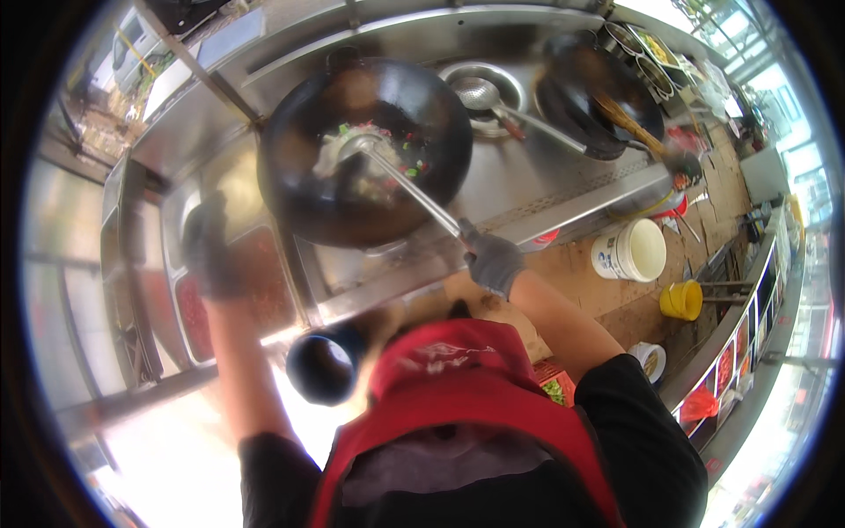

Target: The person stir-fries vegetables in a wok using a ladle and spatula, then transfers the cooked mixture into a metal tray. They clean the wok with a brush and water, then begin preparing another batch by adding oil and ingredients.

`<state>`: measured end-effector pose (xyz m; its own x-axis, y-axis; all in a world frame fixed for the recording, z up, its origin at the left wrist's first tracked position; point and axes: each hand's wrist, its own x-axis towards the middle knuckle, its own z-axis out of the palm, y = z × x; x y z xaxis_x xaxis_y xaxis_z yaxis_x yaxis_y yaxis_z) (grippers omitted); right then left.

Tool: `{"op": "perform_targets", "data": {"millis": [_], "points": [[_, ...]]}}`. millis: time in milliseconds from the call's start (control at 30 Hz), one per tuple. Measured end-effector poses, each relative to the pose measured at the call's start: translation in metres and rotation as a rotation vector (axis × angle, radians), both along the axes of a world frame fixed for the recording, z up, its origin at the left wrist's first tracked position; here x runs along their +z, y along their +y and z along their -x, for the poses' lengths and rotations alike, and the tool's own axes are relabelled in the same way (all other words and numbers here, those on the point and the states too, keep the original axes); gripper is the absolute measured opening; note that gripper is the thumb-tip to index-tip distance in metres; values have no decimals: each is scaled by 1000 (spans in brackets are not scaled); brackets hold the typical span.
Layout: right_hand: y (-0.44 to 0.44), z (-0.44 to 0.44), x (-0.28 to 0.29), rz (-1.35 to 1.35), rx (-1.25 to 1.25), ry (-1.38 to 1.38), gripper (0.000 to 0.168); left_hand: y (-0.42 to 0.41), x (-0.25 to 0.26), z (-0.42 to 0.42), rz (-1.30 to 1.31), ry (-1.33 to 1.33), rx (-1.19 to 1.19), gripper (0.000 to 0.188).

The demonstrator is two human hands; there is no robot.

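Note:
Gloved in dark grey, my right hand [494, 263] is closed around the handle of a metal wok ladle [412, 189]. The ladle's bowl rests among pale food [329, 158] with green and red bits in a large black wok [310, 204]. My left hand [214, 247], in a dark glove too, is blurred over the metal containers left of the wok; whether it holds anything cannot be told. Red food [261, 277] lies in a container beside it. To the right of the wok, a perforated strainer [476, 94] lies across a round metal pot [515, 82].
A second black wok [568, 79] with a bamboo brush [620, 119] stands at the right. Food containers [653, 49] sit beyond it. On the floor are a white bucket [620, 254] and a yellow bucket [680, 300]. A dark blue bin [300, 369] stands near my body.

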<state>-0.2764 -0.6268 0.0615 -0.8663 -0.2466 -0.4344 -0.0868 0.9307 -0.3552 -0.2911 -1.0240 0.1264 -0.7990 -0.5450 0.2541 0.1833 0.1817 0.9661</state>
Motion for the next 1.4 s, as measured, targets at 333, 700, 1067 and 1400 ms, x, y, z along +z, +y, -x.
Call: {"op": "perform_targets", "data": {"millis": [333, 700, 1067, 1400], "points": [[-41, -67, -50, 87, -144, -40, 54, 64, 58, -80, 813, 375, -127, 30], [-32, -88, -48, 536, -280, 84, 46, 208, 18, -92, 474, 89, -554, 8], [151, -17, -107, 1202, 499, 499, 41, 476, 29, -60, 784, 284, -795, 18], [232, 26, -56, 673, 56, -288, 25, 534, 23, -73, 756, -183, -174, 14]]}}
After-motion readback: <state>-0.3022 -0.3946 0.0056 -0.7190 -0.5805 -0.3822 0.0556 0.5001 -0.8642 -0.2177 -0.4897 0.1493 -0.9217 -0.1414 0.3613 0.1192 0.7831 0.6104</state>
